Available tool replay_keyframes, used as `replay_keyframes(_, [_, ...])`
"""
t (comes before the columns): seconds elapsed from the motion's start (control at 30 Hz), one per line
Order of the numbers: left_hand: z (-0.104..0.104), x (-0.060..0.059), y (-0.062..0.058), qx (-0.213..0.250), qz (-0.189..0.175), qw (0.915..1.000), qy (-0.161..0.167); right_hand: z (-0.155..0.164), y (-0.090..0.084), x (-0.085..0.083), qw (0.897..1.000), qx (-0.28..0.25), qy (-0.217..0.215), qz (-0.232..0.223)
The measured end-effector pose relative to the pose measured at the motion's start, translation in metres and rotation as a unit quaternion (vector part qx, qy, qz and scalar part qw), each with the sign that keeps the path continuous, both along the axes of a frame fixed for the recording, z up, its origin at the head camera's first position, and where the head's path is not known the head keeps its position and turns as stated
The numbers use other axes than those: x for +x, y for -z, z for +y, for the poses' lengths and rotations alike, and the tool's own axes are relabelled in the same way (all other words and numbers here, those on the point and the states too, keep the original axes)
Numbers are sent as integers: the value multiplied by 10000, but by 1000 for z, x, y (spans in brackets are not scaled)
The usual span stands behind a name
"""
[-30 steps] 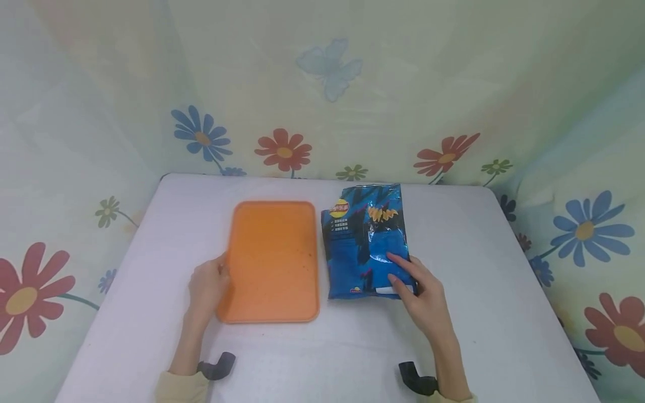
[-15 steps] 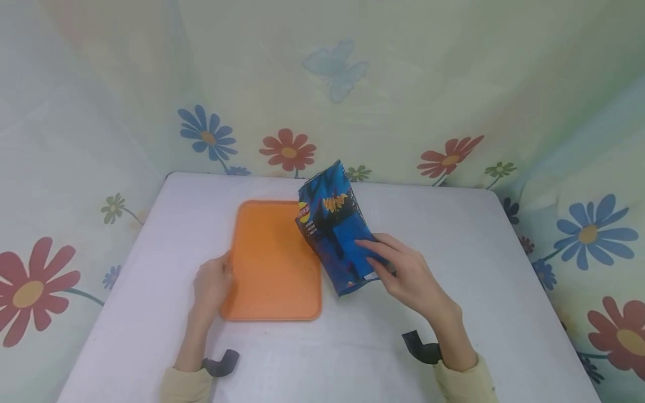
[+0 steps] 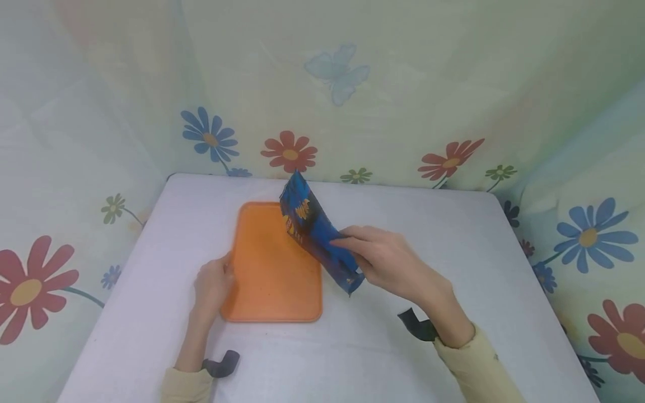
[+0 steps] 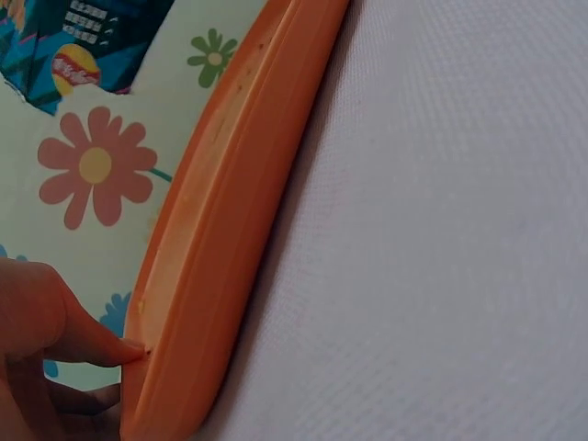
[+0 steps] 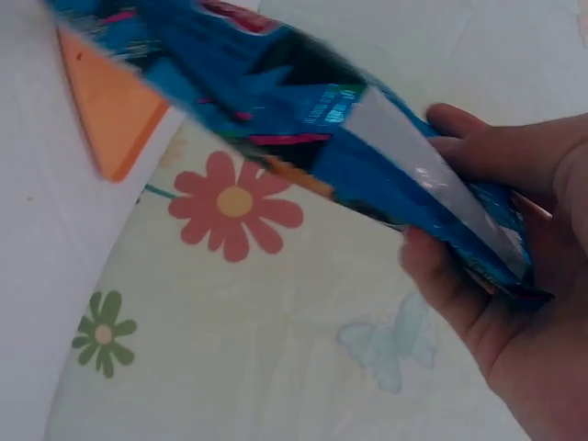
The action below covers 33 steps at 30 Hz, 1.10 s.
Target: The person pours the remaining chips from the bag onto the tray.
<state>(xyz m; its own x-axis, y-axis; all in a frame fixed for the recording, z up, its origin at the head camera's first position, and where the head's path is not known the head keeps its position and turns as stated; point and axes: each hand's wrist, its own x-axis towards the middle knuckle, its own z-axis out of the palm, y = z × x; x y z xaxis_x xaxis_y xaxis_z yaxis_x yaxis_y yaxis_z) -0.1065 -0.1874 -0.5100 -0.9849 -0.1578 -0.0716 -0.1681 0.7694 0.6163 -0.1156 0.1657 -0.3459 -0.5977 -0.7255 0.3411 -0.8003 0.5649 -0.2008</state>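
A blue chip bag (image 3: 318,229) is held aloft by my right hand (image 3: 388,257), its top end tilted down-left over the right side of an orange tray (image 3: 269,280). In the right wrist view, fingers and thumb grip the lower end of the bag (image 5: 303,119) from both sides. The end toward the tray looks torn in the left wrist view, where part of the bag (image 4: 87,46) shows. My left hand (image 3: 214,282) pinches the tray's left rim, with the thumb over the edge in the left wrist view.
The tray lies on a white-covered table (image 3: 433,224). A flowered curtain (image 3: 393,112) hangs behind the table and along both sides. Each wrist carries a black mount, one by the left sleeve (image 3: 186,385) and one by the right.
My right hand has lifted the chip bag from beside the tray, moved it left and tipped its upper end over the tray. The left hand stays at the tray's rim.
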Motion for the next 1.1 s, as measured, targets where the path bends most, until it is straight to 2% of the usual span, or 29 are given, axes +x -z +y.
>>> replay_keyframes(0.1, [0,0,1,-18,58,10000,22,-8,-3,-3,9998,164,-65,-85])
replay_keyframes(0.33, [0,-1,2,-49,155,9999,56,-17,4,-10,9994,119,-280,180])
replay_keyframes(0.43, [0,-1,2,-22,117,9999,70,-19,6,-11,9991,76,-385,134])
replay_keyframes(0.7, [0,-1,1,30,-35,10000,-21,-25,9,-11,9988,138,-465,-73])
replay_keyframes(0.93, [-1,-1,-1,29,2,10000,-46,-26,8,-11,9985,61,-546,73])
replay_keyframes(1.1, [0,-1,-2,44,-10,10000,-46,-24,12,-13,9989,65,-472,-15])
